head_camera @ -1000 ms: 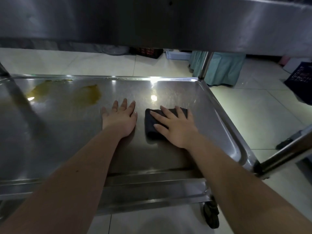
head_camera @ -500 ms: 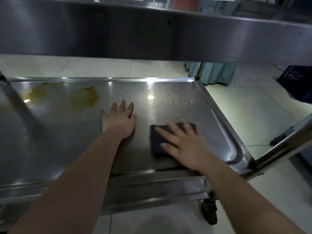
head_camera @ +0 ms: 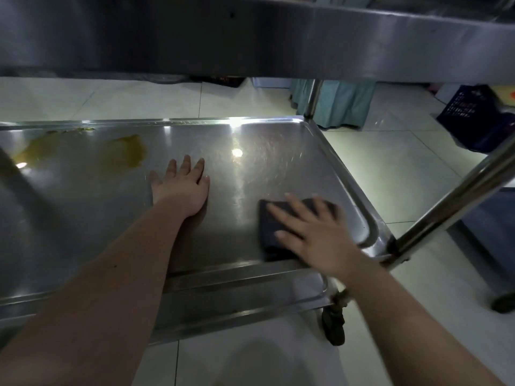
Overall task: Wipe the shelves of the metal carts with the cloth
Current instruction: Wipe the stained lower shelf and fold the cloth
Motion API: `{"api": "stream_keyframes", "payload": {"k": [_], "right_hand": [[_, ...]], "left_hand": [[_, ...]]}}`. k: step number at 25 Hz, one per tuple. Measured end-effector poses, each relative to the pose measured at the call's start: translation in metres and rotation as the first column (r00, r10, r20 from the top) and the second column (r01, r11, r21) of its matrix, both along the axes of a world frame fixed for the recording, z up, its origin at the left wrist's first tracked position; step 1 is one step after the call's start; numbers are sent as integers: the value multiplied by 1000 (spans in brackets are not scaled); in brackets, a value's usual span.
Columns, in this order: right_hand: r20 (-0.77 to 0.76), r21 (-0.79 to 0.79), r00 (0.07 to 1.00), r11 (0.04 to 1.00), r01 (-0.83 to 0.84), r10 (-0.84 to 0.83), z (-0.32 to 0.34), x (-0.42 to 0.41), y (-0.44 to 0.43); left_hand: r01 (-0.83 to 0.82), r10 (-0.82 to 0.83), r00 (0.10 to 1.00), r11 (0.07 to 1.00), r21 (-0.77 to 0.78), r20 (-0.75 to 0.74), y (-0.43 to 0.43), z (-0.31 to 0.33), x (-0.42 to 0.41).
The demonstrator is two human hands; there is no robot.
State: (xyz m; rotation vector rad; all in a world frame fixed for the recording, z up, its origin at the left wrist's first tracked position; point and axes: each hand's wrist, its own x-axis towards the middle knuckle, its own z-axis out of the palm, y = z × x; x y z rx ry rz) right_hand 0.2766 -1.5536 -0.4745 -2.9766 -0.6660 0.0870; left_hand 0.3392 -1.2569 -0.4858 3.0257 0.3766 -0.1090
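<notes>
Right hand (head_camera: pixel 315 235) lies flat, palm down, fingers spread, pressing on a dark folded cloth (head_camera: pixel 271 229) on the lower shelf (head_camera: pixel 250 168) of a metal cart. Hand is blurred. Cloth shows past the fingers on the hand's left side and at the far edge; the rest is covered by the palm. Cloth sits in the shelf's near right corner, just beside the raised near rim and near the curved right rim.

Left hand (head_camera: pixel 182 186) rests flat on bare metal toward the middle of the shelf, fingers extended and slightly apart, holding nothing. It is well apart from the cloth, with clear steel between them.

Yellowish stain (head_camera: pixel 125 154) lies beyond and to the left of the left hand, near the far rim; a second patch of the same colour (head_camera: pixel 36 149) sits further left. Both are well apart from the cloth.

Upper shelf (head_camera: pixel 250 37) spans the top of the view, overhanging the work area. Slanted cart post (head_camera: pixel 451 201) rises from the near right corner, just beside the right wrist. A caster (head_camera: pixel 334 327) shows below that corner. Tiled floor (head_camera: pixel 390 168) surrounds the cart; a teal cloth-covered thing (head_camera: pixel 340 104) and a dark crate (head_camera: pixel 473 115) stand beyond.
</notes>
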Motion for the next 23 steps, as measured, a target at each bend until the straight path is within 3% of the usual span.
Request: {"api": "stream_keyframes", "payload": {"k": [3, 5, 9, 12, 14, 16, 19, 21, 23], "right_hand": [[-44, -127, 952, 947, 294, -302, 7, 9, -62], [-24, -143, 945, 937, 319, -326, 7, 0, -41], [15, -47, 999, 998, 34, -33, 0, -40, 102], [-64, -26, 986, 988, -155, 153, 7, -74, 197], [-131, 64, 977, 985, -159, 166, 12, -66, 209], [-99, 192, 988, 977, -95, 116, 12, -33, 186], [-163, 271, 986, 963, 11, 35, 11, 46, 155], [-183, 240, 983, 970, 46, -1, 9, 86, 155], [-104, 133, 994, 990, 48, -34, 2, 107, 159]], "left_hand": [[-3, 3, 1000, 1000, -3, -20, -3, 0, 1], [10, -12, 998, 999, -38, -54, -3, 5, 0], [26, -41, 999, 922, -387, -31, 15, 33, -2], [54, -21, 997, 866, -497, 73, 45, 56, -23], [34, 3, 996, 916, -400, 91, 65, 66, -46], [5, 28, 995, 946, -323, 100, 68, 67, -72], [98, -44, 979, 959, -265, 201, 20, 49, -108], [173, -143, 970, 974, -146, 196, -24, 31, -124], [129, -121, 984, 990, -54, 130, -46, 19, -132]]}}
